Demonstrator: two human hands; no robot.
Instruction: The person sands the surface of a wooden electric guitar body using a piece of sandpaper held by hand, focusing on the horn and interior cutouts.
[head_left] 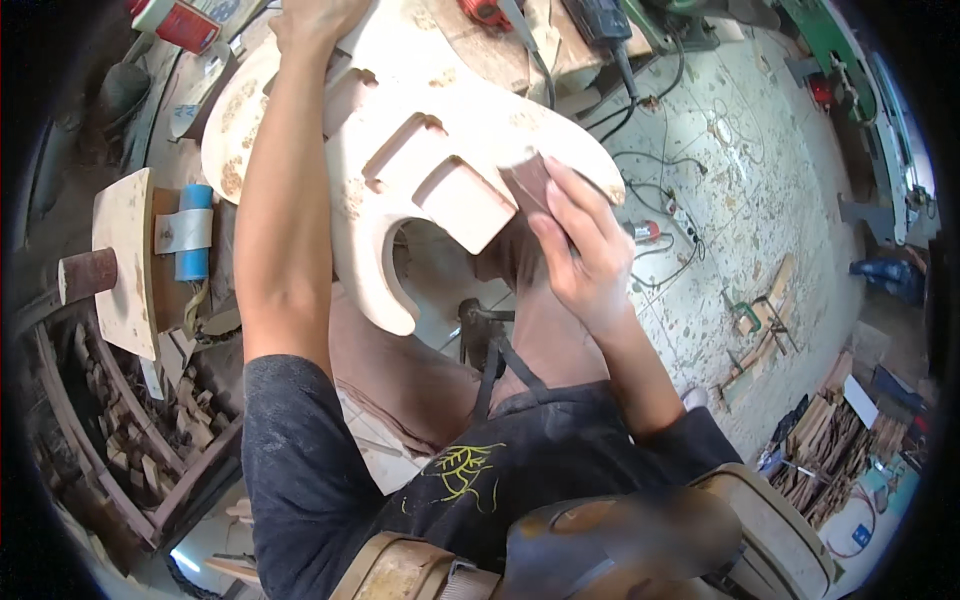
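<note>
A pale wooden electric guitar body [480,115] lies above my lap, its curved horn toward me. Rectangular pockets are cut into it, and brown speckled patches mark its face. My right hand [590,245] pinches a small brown piece of sandpaper [526,182], which looks folded or wrapped on a block. The sandpaper touches the body's right part, beside the pocket nearest me. At the upper edge of the picture my left hand [318,22] rests at the body's far left side; its fingers are mostly out of sight.
A red-and-white container [178,22] stands at upper left. A dark power tool [598,22] with a cord sits on the bench at the top. Cords and a power strip [682,222] lie on the dusty tiled floor. Wood scraps [150,470] fill a rack at left.
</note>
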